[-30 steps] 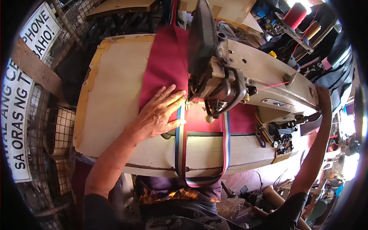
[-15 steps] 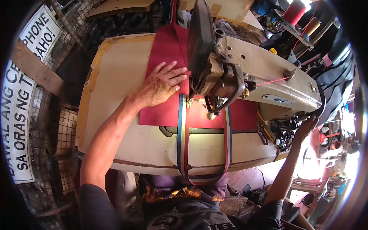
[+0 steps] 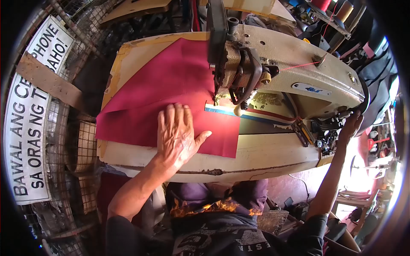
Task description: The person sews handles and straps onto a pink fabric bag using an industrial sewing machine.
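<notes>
A red fabric piece lies on the sewing machine bed, with its right part by the needle area. My left hand presses flat on it, fingers forward and thumb out to the right. A striped webbing strap in blue, white and red runs from the fabric under the presser foot area toward the right. At the far right, my right hand is at the dark handwheel of the sewing machine. Its fingers look closed against the rim, seen edge-on and partly hidden.
Scissors or similar tools lie on the bed under the arm. Thread spools stand at the upper right, with a red thread running to the machine. A wire mesh wall with a lettered sign is on the left. The table's front edge is near my lap.
The red fabric has turned on the bed, so the strap now points right instead of hanging toward my lap. My left hand has moved nearer; my right hand stays at the handwheel.
</notes>
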Action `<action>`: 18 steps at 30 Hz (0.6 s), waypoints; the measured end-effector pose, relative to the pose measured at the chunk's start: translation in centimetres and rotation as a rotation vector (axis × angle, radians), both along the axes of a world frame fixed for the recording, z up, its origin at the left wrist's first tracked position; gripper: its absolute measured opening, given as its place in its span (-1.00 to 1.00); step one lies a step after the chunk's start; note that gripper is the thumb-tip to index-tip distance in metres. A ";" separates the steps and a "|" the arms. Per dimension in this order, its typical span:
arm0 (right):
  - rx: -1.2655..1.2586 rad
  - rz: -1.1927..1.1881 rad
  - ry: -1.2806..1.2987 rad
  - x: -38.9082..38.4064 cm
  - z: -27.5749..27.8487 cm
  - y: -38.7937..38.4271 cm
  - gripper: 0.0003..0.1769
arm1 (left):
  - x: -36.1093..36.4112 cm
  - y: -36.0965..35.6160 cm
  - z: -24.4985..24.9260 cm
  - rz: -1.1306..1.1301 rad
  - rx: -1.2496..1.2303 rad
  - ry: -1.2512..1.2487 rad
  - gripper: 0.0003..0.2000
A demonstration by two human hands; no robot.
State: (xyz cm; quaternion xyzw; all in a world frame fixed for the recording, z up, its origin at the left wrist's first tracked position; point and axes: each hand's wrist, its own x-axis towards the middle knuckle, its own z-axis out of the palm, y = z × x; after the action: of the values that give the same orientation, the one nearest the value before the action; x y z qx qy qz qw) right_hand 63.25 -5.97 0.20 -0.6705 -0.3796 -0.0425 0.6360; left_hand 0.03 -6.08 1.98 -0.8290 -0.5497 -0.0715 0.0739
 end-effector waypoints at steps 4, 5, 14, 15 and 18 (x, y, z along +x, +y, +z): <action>-0.241 -0.273 -0.348 -3.9 1.7 -2.4 -0.39 | -2.1 4.2 0.6 -0.387 -0.061 -0.163 -0.28; -0.169 -0.273 -0.487 -9.6 2.4 -3.6 -0.39 | -2.5 5.1 0.2 -0.460 -0.106 -0.182 -0.31; -0.527 -0.032 -0.966 -25.5 -0.9 -9.2 -0.78 | -0.7 2.4 -2.0 -0.332 -0.064 -0.249 -0.27; -0.533 -0.067 -0.980 -25.9 -1.1 -9.2 -0.81 | -0.7 2.3 -2.0 -0.330 -0.061 -0.251 -0.27; -0.544 -0.132 -0.961 -26.1 -1.9 -9.4 -0.88 | -0.5 2.4 -1.4 -0.353 -0.046 -0.283 -0.29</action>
State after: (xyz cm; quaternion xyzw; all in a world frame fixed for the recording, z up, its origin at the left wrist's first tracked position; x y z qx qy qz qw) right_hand 37.19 -15.40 -1.73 -0.7382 -0.5814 -0.2838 0.1910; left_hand -0.46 -3.69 0.56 -0.8955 -0.4025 -0.1863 -0.0362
